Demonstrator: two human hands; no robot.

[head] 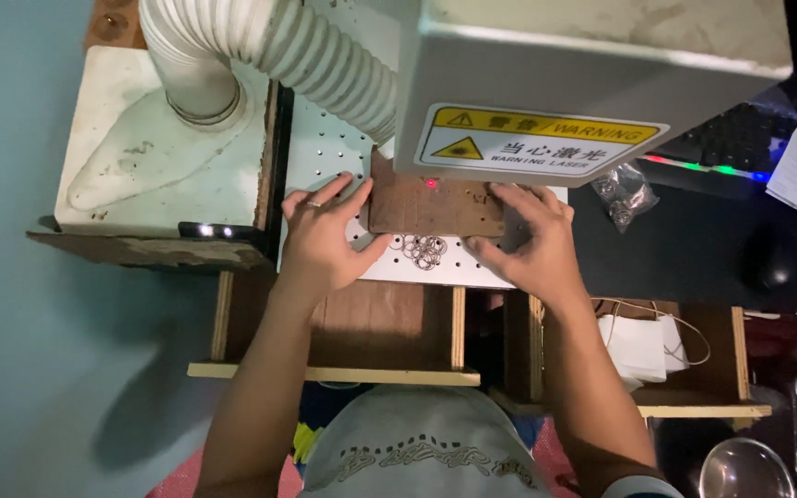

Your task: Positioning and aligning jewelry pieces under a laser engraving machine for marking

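While both hands, left [325, 235], right [532, 242], press a flat brown wooden board [434, 207], fingers spread, small metal rings [424, 250] alongside.

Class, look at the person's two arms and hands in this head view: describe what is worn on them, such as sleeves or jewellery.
Both forearms are bare, with no gloves on either hand. The left hand wears a thin ring on one finger. The right hand shows no ring that can be made out. Near the right elbow, at the frame's bottom edge, a light sleeve cuff just shows.
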